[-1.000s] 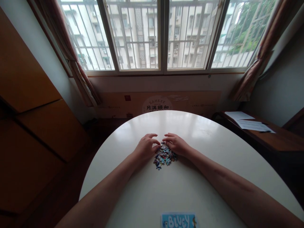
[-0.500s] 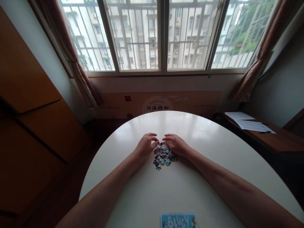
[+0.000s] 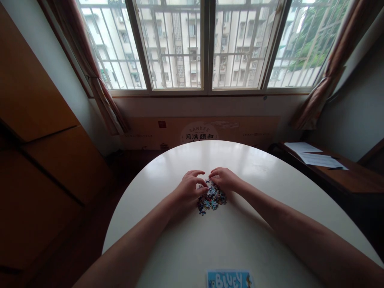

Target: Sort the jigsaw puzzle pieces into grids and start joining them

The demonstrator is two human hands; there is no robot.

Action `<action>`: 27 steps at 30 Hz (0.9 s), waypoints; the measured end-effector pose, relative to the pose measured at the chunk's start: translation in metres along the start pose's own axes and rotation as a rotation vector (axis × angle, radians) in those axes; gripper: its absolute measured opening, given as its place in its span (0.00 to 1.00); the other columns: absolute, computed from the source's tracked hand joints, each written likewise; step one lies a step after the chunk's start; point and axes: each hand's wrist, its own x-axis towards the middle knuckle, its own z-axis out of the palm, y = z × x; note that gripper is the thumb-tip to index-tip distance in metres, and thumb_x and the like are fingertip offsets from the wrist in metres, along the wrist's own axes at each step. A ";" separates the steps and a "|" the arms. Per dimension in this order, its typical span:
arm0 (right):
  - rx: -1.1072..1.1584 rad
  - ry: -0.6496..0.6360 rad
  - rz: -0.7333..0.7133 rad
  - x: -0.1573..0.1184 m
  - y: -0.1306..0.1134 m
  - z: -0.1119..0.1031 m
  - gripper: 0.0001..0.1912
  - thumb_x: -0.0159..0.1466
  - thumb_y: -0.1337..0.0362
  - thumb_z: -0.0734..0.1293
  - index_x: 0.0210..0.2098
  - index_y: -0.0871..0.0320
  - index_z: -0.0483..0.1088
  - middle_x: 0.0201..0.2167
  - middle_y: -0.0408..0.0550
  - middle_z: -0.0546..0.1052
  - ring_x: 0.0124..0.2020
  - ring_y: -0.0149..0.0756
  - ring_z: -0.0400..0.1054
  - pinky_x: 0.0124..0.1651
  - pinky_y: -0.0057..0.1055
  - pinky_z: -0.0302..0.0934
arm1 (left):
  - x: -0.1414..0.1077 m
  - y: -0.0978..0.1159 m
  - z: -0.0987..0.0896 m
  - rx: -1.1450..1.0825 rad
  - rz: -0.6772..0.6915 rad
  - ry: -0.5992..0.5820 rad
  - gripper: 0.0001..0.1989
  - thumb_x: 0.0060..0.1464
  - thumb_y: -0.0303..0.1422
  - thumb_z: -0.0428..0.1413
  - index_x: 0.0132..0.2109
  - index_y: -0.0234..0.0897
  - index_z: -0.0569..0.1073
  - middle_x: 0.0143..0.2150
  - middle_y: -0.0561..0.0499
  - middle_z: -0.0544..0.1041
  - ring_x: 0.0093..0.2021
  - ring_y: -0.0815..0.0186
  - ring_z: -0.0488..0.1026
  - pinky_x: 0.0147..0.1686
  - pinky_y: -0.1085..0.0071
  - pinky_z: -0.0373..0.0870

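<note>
A small heap of jigsaw puzzle pieces (image 3: 212, 199) in mixed dark, blue and white colours lies on the white round table (image 3: 192, 248). My left hand (image 3: 194, 185) reaches over the heap's left side, thumb and fingers apart and curved, with nothing visible between them. At the far right edge of the heap is my right hand (image 3: 222, 177), its bent fingers touching or just above the pieces. A small gap shows between its thumb and fingers, and no held piece can be seen. Some pieces are hidden beneath both hands.
A blue box or card marked "BLUEY" (image 3: 229, 279) lies at the near edge of view. To the right, a brown side table (image 3: 357, 176) bears white papers (image 3: 321, 160). A large printed cardboard panel (image 3: 144, 130) stands beyond the table, below the barred window.
My left hand has moved right, over the pieces, its fingers spreading wider. My right hand has shifted slightly, its fingers bending more. The view has moved a little.
</note>
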 end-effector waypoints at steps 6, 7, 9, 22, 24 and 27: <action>-0.122 -0.113 0.080 0.013 -0.012 -0.014 0.12 0.63 0.60 0.69 0.44 0.52 0.81 0.45 0.45 0.81 0.46 0.40 0.75 0.50 0.29 0.65 | 0.001 -0.020 -0.010 0.038 -0.079 0.292 0.08 0.61 0.33 0.57 0.39 0.38 0.82 0.51 0.42 0.78 0.54 0.54 0.73 0.58 0.54 0.68; -0.144 -0.133 0.087 0.015 -0.015 -0.016 0.12 0.62 0.59 0.70 0.43 0.51 0.82 0.44 0.45 0.81 0.45 0.40 0.75 0.48 0.28 0.65 | 0.000 -0.024 -0.011 0.049 -0.090 0.320 0.09 0.61 0.33 0.57 0.38 0.37 0.82 0.49 0.43 0.79 0.53 0.54 0.74 0.57 0.54 0.69; -0.187 -0.166 0.099 0.018 -0.021 -0.019 0.11 0.60 0.58 0.72 0.41 0.49 0.82 0.44 0.44 0.81 0.45 0.40 0.75 0.45 0.28 0.65 | 0.000 -0.030 -0.011 0.068 -0.106 0.345 0.09 0.61 0.33 0.56 0.38 0.37 0.81 0.48 0.43 0.79 0.52 0.54 0.75 0.57 0.54 0.69; -0.119 -0.297 0.123 0.028 -0.027 -0.028 0.11 0.58 0.63 0.71 0.40 0.55 0.82 0.37 0.47 0.81 0.37 0.35 0.73 0.38 0.24 0.63 | -0.004 -0.024 -0.026 0.054 -0.064 0.187 0.10 0.58 0.33 0.54 0.37 0.37 0.81 0.44 0.44 0.78 0.42 0.60 0.75 0.47 0.63 0.71; -0.033 -0.347 0.145 0.026 -0.022 -0.035 0.13 0.61 0.60 0.69 0.43 0.56 0.81 0.37 0.47 0.81 0.32 0.31 0.72 0.34 0.23 0.63 | -0.006 -0.020 -0.034 0.046 -0.044 0.011 0.11 0.59 0.35 0.54 0.35 0.36 0.80 0.38 0.47 0.78 0.34 0.65 0.73 0.37 0.69 0.69; 0.066 -0.428 0.171 0.017 -0.015 -0.044 0.17 0.62 0.55 0.69 0.45 0.56 0.81 0.35 0.48 0.81 0.28 0.29 0.70 0.30 0.22 0.62 | -0.008 -0.015 -0.043 0.108 -0.066 -0.243 0.19 0.60 0.43 0.53 0.28 0.35 0.76 0.25 0.52 0.71 0.24 0.69 0.64 0.26 0.72 0.58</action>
